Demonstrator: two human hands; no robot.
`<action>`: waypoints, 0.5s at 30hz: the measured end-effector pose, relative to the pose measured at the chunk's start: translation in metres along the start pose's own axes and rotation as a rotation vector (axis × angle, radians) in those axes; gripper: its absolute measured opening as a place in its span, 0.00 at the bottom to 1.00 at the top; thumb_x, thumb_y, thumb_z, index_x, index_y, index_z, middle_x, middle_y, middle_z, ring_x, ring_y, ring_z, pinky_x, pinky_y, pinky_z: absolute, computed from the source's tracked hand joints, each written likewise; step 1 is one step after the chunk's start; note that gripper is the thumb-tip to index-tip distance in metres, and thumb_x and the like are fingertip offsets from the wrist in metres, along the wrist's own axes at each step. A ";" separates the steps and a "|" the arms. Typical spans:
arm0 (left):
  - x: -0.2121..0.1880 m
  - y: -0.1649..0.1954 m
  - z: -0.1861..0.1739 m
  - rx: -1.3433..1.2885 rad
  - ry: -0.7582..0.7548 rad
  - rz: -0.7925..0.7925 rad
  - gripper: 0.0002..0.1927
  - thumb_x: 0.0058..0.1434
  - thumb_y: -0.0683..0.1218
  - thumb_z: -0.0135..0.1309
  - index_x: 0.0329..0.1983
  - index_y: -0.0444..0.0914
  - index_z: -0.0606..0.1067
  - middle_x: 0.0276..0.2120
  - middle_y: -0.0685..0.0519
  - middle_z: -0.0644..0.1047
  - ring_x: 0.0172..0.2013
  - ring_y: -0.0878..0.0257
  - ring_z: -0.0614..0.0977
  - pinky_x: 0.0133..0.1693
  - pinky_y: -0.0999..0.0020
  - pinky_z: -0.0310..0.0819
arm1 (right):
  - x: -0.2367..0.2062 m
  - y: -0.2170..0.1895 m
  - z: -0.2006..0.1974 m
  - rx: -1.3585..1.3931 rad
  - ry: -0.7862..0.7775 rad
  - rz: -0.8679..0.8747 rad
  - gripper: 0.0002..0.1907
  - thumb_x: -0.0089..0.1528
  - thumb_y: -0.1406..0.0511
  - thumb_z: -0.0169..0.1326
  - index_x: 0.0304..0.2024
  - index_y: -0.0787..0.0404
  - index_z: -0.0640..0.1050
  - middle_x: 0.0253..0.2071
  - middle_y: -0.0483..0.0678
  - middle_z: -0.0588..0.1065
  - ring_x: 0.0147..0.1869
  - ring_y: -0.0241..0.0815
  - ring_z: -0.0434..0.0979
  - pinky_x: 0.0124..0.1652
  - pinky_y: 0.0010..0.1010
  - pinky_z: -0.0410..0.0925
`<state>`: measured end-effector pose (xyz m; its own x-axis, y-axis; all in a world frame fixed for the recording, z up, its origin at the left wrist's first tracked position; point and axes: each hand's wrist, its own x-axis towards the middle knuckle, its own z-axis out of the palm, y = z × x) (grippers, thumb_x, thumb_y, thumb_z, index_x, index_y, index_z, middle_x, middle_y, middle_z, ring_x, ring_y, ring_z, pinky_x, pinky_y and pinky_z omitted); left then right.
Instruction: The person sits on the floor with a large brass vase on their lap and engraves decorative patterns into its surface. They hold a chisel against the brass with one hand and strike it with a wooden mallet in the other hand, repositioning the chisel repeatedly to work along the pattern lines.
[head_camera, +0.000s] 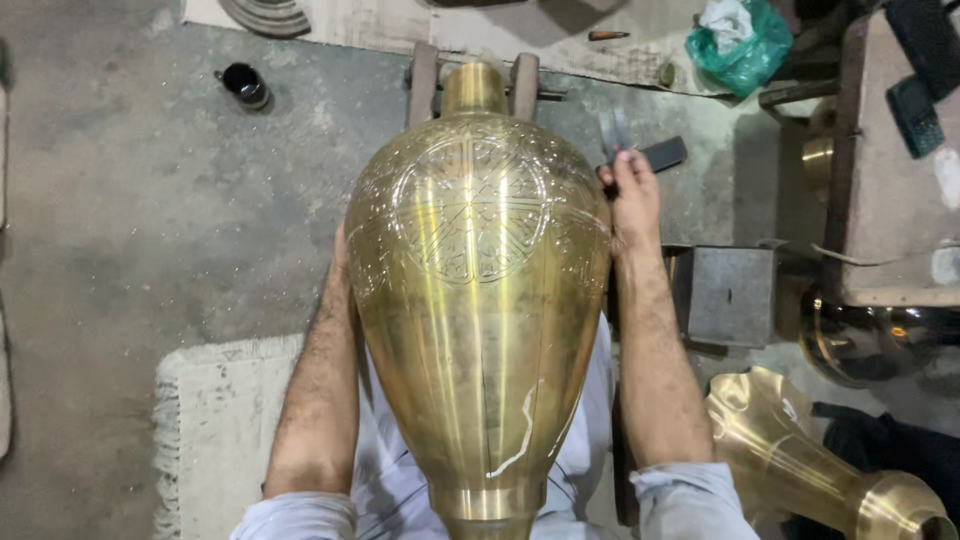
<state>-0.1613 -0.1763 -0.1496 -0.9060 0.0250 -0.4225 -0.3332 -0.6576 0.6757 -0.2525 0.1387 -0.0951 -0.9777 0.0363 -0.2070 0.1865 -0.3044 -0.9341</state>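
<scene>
Vase (478, 300) of polished brass, engraved round medallion, lies between both forearms

Green plastic bag (742, 42) — top right, crumpled.

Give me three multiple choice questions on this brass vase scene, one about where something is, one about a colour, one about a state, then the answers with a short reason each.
1. Where does the green plastic bag lie?
A. upper right, on the floor
B. on the mat
C. inside the vase

2. What colour is the big vase?
A. silver
B. golden brass
C. black

3. How is the right hand placed?
A. flat on the mat
B. beside the vase's shoulder, fingers closed on a thin metal tool
C. inside the vase's neck

Answers: 1 A, the bag sits by the cardboard's far right edge. 2 B, its surface shines yellow gold. 3 B, the tool's tip sticks up above the fingers; the left hand is mostly hidden behind the vase.
</scene>
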 end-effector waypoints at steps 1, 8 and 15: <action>0.001 0.002 0.001 0.081 -0.023 0.030 0.31 0.70 0.62 0.48 0.69 0.41 0.69 0.63 0.45 0.72 0.57 0.53 0.77 0.54 0.51 0.78 | 0.002 0.000 0.003 0.062 -0.056 0.037 0.08 0.73 0.62 0.50 0.49 0.60 0.74 0.32 0.40 0.70 0.34 0.29 0.67 0.34 0.20 0.63; -0.023 0.030 0.021 0.116 0.252 -0.125 0.27 0.68 0.61 0.45 0.61 0.42 0.75 0.56 0.46 0.76 0.52 0.56 0.80 0.49 0.53 0.81 | -0.009 0.003 0.009 0.039 -0.114 0.048 0.10 0.75 0.61 0.49 0.51 0.61 0.75 0.34 0.39 0.69 0.36 0.28 0.67 0.36 0.18 0.64; -0.016 0.065 0.026 0.284 0.140 -0.006 0.25 0.71 0.57 0.46 0.59 0.33 0.75 0.50 0.47 0.80 0.48 0.61 0.81 0.50 0.63 0.80 | -0.038 0.048 0.010 0.137 0.040 0.277 0.18 0.74 0.57 0.46 0.57 0.63 0.76 0.44 0.43 0.76 0.45 0.33 0.76 0.44 0.25 0.74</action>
<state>-0.1756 -0.2001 -0.0835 -0.8658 -0.0886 -0.4924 -0.4157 -0.4205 0.8065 -0.2076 0.1129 -0.1292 -0.8865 -0.0289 -0.4619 0.4274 -0.4337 -0.7932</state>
